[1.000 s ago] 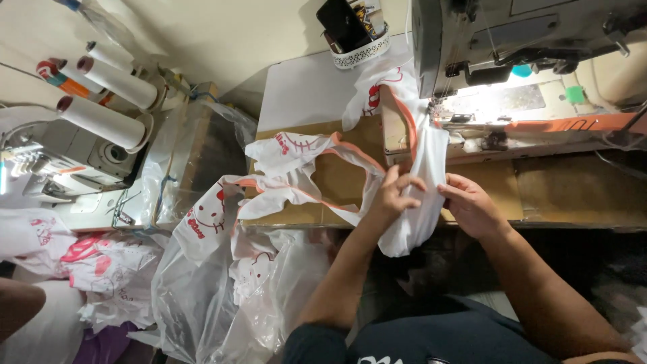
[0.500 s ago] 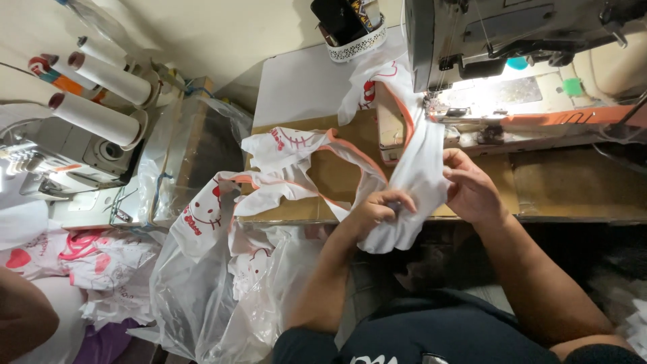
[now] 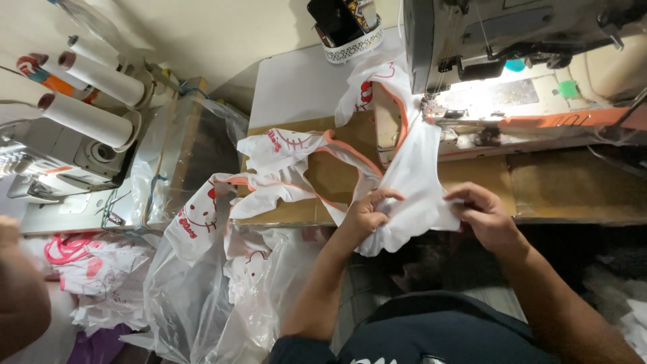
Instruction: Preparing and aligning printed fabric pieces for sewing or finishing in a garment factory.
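Both hands (image 3: 367,214) (image 3: 486,216) gripping white fabric (image 3: 411,182); sewing machine (image 3: 512,40) just beyond

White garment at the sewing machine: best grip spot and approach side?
Grip the white garment at its loose lower edge, coming from the near table edge. That end hangs free off the wooden table, where the left hand and right hand pinch it; the upper end runs under the sewing machine.

garment (image 3: 411,182) on table (image 3: 573,185), sewing machine (image 3: 512,40) behind, bag (image 3: 202,296) left
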